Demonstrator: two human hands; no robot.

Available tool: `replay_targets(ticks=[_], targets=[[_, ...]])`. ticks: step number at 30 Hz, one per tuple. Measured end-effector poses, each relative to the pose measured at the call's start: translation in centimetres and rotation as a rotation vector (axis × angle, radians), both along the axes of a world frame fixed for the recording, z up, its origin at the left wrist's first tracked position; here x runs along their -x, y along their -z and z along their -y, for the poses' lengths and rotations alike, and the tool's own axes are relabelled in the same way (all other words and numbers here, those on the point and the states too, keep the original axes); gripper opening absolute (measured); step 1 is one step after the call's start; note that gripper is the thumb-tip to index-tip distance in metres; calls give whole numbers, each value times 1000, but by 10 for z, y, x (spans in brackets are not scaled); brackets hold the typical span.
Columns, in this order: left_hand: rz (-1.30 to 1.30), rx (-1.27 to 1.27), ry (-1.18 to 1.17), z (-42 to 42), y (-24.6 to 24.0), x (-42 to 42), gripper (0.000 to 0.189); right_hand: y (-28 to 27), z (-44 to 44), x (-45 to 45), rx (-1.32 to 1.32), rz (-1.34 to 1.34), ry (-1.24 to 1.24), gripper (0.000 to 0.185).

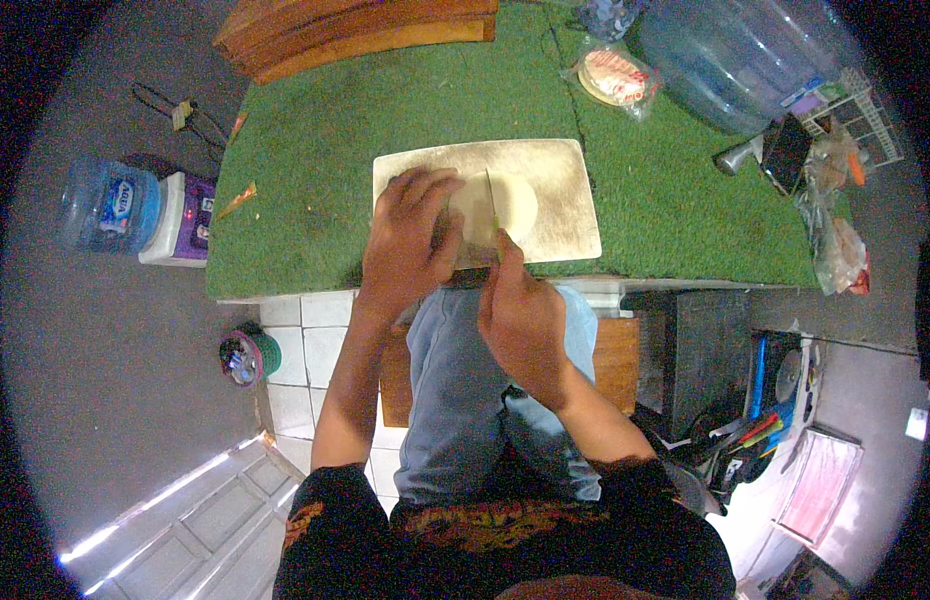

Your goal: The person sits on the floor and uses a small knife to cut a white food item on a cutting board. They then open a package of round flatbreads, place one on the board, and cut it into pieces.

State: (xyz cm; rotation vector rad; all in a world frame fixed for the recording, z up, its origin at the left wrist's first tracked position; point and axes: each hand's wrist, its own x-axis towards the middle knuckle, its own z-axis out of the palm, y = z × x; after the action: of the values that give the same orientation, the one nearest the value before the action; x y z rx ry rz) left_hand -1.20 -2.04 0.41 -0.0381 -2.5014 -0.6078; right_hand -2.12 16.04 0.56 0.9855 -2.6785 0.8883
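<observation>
A thin, pale round sheet (521,202), perhaps a food wrapper, lies flat on a worn cream cutting board (570,240). My left hand (412,225) is over the board's left part, its fingers and thumb curled down at the sheet's left side, holding it in place. In my right hand (521,322) is a small knife (490,193) with a yellow-green handle. Its narrow blade points away from me and crosses the sheet near the middle. Shadow darkens the sheet left of the blade, so I cannot tell whether it is cut through there.
Green artificial turf (435,105) covers the table. At its back stands a brown wooden piece (375,37). To the right are a clear bag of pale discs (615,79), a large water bottle (742,60), and a wire rack (859,112). An orange wrapper (238,199) lies left.
</observation>
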Motion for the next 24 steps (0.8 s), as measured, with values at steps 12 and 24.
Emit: replay_targets(ticks=[12,24], targets=[[28,39,7,-2,-3,-1,37,0,2,0,-63,-67,6,53],[91,68,63,-2,-4,-1,35,-6,2,-1,-106,-41,19,49]])
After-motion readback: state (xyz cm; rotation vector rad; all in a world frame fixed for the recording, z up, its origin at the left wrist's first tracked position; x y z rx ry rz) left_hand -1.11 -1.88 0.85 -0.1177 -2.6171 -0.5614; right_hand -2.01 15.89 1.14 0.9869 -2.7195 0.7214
